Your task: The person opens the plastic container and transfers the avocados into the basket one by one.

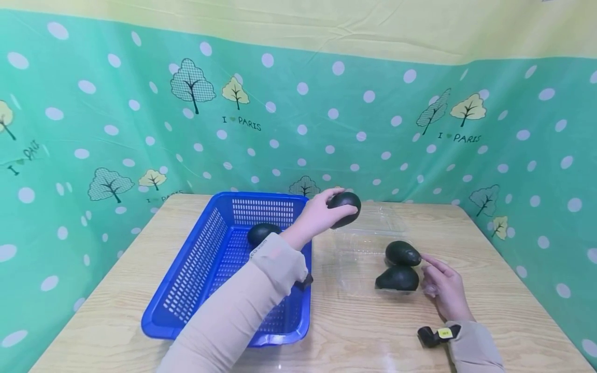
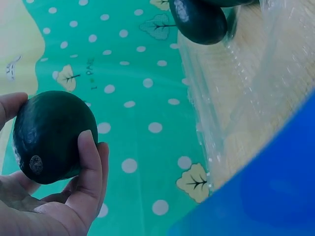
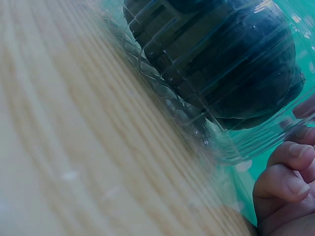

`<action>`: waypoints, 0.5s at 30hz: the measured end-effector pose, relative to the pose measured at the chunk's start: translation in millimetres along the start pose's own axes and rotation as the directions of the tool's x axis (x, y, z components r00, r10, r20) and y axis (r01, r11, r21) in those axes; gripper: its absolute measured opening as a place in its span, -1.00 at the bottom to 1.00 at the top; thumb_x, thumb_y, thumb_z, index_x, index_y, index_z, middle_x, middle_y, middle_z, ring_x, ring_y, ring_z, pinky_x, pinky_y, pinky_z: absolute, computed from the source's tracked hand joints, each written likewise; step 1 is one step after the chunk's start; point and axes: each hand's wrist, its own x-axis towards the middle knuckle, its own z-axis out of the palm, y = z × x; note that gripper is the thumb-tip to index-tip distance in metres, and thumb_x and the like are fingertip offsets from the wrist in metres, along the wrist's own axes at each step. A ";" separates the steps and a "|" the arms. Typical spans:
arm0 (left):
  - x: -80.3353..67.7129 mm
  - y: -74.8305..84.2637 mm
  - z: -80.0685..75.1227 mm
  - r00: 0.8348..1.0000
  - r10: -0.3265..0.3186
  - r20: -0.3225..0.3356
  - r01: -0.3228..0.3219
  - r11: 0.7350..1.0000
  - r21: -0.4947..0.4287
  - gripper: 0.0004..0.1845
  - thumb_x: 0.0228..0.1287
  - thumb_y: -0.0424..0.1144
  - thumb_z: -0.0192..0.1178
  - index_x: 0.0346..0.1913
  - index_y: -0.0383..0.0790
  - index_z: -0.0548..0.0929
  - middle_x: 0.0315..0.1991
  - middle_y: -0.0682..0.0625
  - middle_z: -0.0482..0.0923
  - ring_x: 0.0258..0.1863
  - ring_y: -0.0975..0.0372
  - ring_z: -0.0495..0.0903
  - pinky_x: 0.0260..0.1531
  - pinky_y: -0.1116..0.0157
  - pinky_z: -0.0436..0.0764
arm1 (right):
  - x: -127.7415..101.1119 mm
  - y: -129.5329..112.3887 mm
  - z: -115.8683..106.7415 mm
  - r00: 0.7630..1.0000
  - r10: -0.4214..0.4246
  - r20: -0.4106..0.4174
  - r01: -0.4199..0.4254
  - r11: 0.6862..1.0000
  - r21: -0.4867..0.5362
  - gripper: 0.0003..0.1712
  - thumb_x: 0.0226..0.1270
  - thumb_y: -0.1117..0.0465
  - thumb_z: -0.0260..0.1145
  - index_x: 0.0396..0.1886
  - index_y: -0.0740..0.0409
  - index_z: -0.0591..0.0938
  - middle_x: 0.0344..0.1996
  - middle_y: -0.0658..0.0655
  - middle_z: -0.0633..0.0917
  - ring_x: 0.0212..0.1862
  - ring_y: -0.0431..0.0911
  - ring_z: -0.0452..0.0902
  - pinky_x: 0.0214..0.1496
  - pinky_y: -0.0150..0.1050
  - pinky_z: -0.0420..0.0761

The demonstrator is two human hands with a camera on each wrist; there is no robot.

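My left hand (image 1: 322,212) grips a dark green avocado (image 1: 345,209) in the air, fingers and thumb around its sides; the left wrist view shows this avocado (image 2: 55,137) close up. Below it stands a clear plastic container (image 1: 359,259) with its lid folded back. Two more avocados, one (image 1: 402,253) behind the other (image 1: 398,278), lie at the container's right end. At that end my right hand (image 1: 445,290) holds the container's edge, index finger stretched toward the rear avocado's tip. In the right wrist view, avocados (image 3: 221,64) show through the ribbed plastic wall.
A blue plastic basket (image 1: 184,259) stands left of the container, under my left forearm. Inside it lies an avocado (image 1: 263,234), partly covered by the sleeve; the forearm hides more of the basket. A green patterned curtain (image 1: 298,103) hangs behind the wooden table (image 1: 503,290).
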 end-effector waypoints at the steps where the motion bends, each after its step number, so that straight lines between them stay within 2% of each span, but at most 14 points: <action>1: -0.5 -0.4 -1.2 1.000 -0.002 -0.001 0.002 1.000 0.002 -0.28 0.21 0.05 0.34 0.43 0.03 0.40 0.31 -0.14 0.47 0.17 0.01 0.56 -0.05 0.15 0.67 | -0.1 -0.1 0.0 1.000 -0.001 0.002 0.001 1.000 0.002 -0.51 0.44 0.43 0.04 -0.18 -0.25 0.74 -0.68 -0.17 0.42 -0.66 -0.37 0.29 -0.65 -0.51 0.25; 10: -3.8 -8.3 -10.8 1.000 -0.009 -0.023 0.010 0.999 0.040 -0.31 0.19 0.06 0.34 0.39 0.10 0.44 0.33 -0.12 0.46 0.21 -0.01 0.54 0.04 0.10 0.64 | 1.5 1.6 -0.7 1.000 0.007 0.004 -0.007 1.000 0.006 -0.52 0.44 0.43 0.05 -0.18 -0.25 0.74 -0.69 -0.17 0.41 -0.66 -0.37 0.29 -0.65 -0.50 0.26; 15: -4.6 -13.4 -15.8 0.999 -0.008 -0.034 0.009 0.999 0.034 -0.33 0.18 0.04 0.36 0.37 0.07 0.47 0.30 -0.12 0.48 0.18 -0.01 0.56 0.01 0.09 0.66 | 1.5 2.1 -1.3 1.000 0.011 -0.014 -0.012 1.000 -0.012 -0.53 0.44 0.41 0.06 -0.18 -0.26 0.74 -0.69 -0.17 0.41 -0.66 -0.36 0.29 -0.65 -0.51 0.28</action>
